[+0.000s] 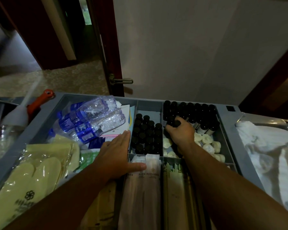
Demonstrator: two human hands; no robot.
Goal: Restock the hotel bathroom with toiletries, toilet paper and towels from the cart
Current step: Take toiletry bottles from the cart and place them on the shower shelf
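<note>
Right grip point(179, 132) is curled round the top of a small dark bottle point(176, 124). I see it among the far bottles point(198, 113) standing in the far right compartment of the cart tray point(226, 113). Left grip point(116, 153) lies flat with straight fingers and holds nothing. It rests on the divider beside the middle bottles point(145, 135), with its thumb on the long wrapped packets point(143, 188) at the near edge. Round white packets point(208, 143) sit just beside my right wrist. Water bottles point(90, 120) lie toward the far left corner, and bagged slippers point(32, 176) lie at the near left corner. White cloth point(269, 155) lies beyond the tray's right edge.
</note>
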